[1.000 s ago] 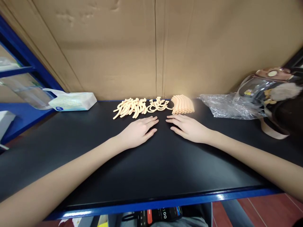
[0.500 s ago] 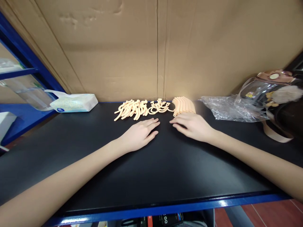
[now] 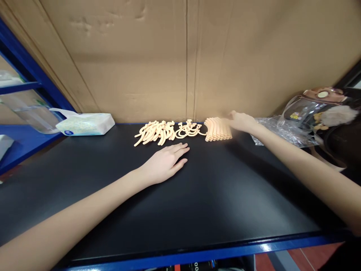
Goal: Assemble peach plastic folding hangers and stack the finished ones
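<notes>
My right hand (image 3: 241, 121) blurred at the stacked strips (image 3: 217, 129), grip unclear; left hand (image 3: 166, 160) flat, fingers spread; tissue pack (image 3: 84, 124) open.

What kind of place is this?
Probably a small assembly or packing bench: a black worktop on blue metal racking, cardboard as a backing wall, and rows of small peach plastic parts.

I count two hands, left (image 3: 165, 162) and right (image 3: 241, 121); one tissue pack (image 3: 84, 124); one plastic bag (image 3: 282, 131); three groups of peach parts: curved sticks (image 3: 153, 132), hooks (image 3: 190, 130), stacked strips (image 3: 217, 129)
</notes>
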Motion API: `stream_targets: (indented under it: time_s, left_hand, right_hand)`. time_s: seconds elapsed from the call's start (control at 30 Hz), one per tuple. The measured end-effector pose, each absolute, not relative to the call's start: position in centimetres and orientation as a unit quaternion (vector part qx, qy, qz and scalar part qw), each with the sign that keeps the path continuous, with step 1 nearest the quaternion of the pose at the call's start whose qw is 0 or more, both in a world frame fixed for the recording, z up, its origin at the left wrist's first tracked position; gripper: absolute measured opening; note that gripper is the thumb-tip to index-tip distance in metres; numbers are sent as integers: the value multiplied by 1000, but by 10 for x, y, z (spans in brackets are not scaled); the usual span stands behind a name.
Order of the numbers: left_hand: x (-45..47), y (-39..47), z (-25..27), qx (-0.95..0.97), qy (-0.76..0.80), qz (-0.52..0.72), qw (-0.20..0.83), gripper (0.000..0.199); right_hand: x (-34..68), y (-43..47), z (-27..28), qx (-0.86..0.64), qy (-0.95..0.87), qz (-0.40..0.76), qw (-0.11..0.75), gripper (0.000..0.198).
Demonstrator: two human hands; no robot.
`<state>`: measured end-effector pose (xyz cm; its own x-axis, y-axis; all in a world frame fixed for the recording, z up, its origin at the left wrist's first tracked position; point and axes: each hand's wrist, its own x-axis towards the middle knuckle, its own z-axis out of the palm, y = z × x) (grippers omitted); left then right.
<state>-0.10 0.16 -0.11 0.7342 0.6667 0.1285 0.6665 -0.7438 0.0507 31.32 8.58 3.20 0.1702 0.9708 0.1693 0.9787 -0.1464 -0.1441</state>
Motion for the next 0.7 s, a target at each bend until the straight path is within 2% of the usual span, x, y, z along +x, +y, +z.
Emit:
stream_targets:
  time_s: [0.13,0.23,0.7]
  left_hand:
    - [-1,0,0,932,356,69,0,48]
    - [0,0,0,931,358,73,1,48]
    - [-2,1,-2,931,357,79,11,48]
  right_hand:
    - [312,86,29,-767,-635,16,94,78]
    - [312,85,28,-763,-638,27,94,81]
    - [317,90,20,-750,-649,-28,122,68]
